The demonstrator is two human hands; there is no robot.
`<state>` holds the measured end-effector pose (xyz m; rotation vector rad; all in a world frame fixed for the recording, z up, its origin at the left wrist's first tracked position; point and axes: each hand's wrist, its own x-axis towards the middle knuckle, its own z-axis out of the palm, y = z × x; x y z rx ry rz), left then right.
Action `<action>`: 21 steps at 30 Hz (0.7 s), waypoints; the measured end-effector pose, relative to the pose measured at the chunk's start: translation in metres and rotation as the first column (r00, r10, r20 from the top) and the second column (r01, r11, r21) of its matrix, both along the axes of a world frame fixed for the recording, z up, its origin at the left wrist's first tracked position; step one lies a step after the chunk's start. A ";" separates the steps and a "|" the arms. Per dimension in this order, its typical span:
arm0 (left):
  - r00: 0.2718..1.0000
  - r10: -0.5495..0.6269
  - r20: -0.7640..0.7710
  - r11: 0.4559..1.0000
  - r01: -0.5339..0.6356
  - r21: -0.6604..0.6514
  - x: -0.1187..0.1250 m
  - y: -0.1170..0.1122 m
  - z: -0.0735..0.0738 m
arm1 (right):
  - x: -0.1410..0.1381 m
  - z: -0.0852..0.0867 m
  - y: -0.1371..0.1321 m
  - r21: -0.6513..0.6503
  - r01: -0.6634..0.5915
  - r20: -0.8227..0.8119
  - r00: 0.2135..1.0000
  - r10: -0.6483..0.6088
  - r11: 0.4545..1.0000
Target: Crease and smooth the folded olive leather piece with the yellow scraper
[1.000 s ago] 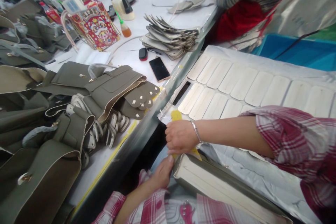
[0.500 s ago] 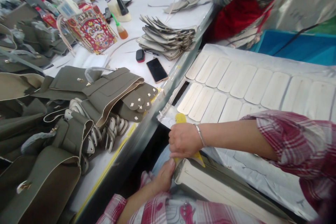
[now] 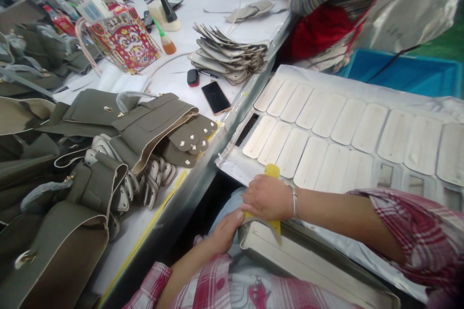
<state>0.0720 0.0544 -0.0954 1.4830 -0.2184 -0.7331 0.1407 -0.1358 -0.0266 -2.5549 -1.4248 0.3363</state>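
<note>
My right hand [image 3: 267,198] is closed around a flat yellow scraper [image 3: 272,171] and presses it onto the end of a long olive and cream leather panel [image 3: 300,260] lying across my lap. My left hand [image 3: 224,232] grips the near end of that panel, with the thumb on its edge. A silver bracelet sits on my right wrist.
Rows of cream oval pieces [image 3: 326,125] lie on a silvery sheet to the right. Olive bag parts [image 3: 119,145] pile up on the white table at left, with a phone [image 3: 216,97], a stack of cut pieces [image 3: 228,55] and a patterned bag [image 3: 123,38]. Another person [image 3: 319,9] works beyond.
My right hand has moved right and toward me with the scraper, onto the panel's end. My left hand stays on the panel's end.
</note>
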 end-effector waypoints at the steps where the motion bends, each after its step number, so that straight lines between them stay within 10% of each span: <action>1: 1.000 -0.029 0.001 0.999 0.029 -0.017 0.005 -0.001 0.004 | -0.004 -0.001 -0.002 -0.003 0.048 -0.008 0.999 -0.048 0.999; 13: 0.954 -0.275 -0.116 0.956 0.259 -0.134 0.029 -0.010 0.023 | -0.070 0.015 -0.019 -0.164 0.567 -0.055 0.812 -0.581 0.807; 17: 0.903 -0.273 -0.330 0.950 0.199 -0.241 0.035 -0.007 0.020 | -0.088 0.034 -0.073 -0.298 0.678 -0.141 0.665 -0.733 0.672; 21: 0.907 -0.406 -0.111 0.911 0.392 -0.128 0.049 -0.011 0.032 | -0.140 0.035 -0.148 -0.299 0.758 -0.022 0.602 -0.798 0.580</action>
